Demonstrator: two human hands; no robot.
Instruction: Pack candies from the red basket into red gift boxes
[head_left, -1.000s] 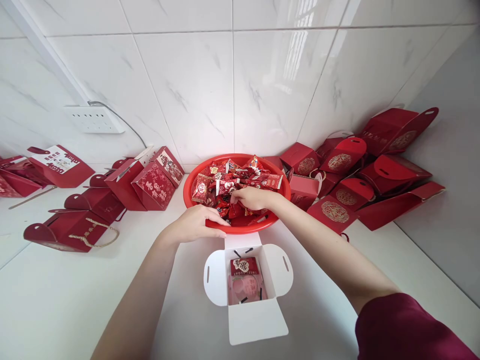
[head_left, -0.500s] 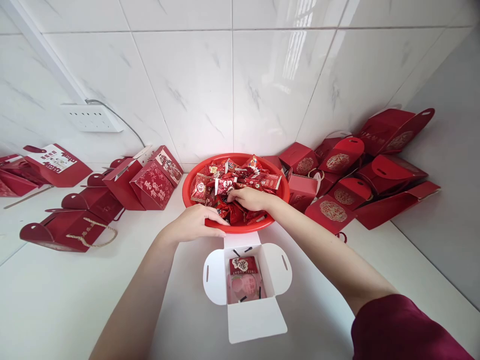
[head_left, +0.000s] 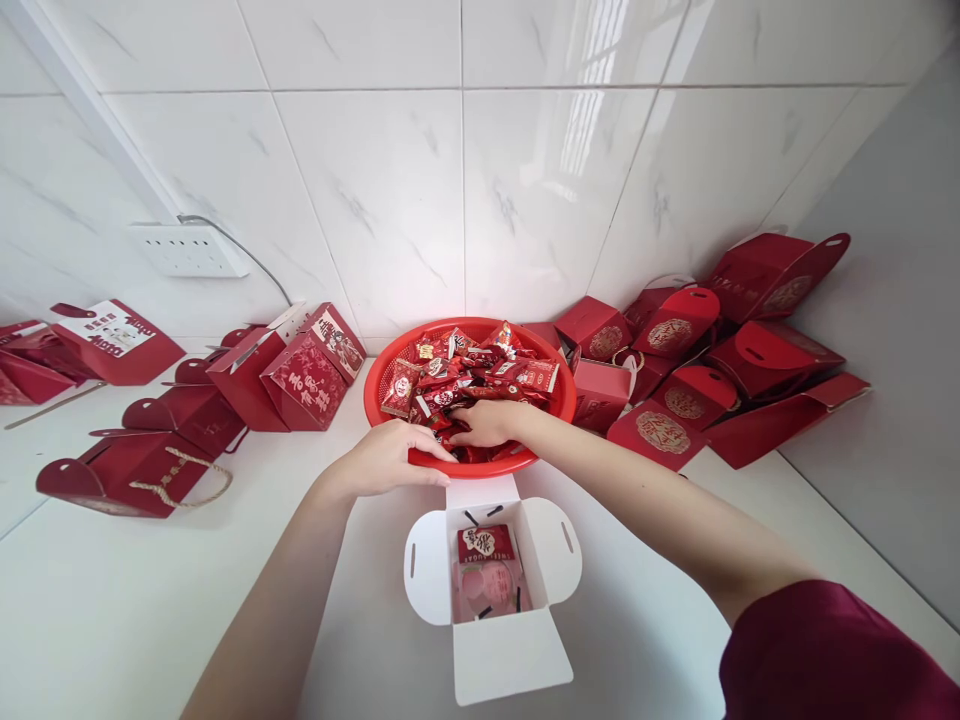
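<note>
My left hand (head_left: pixel 386 462) pinches the near rim of the red basket (head_left: pixel 480 469), presumably steadying it. Wrapped sweets (head_left: pixel 442 372) fill it. White box (head_left: pixel 512 662) just in front, 4 flaps spread, leaving its inside reachable. Right hand (head_left: pixel 486 424): fingertips buried among the sweets; I cannot tell whether they grasp any.
</note>
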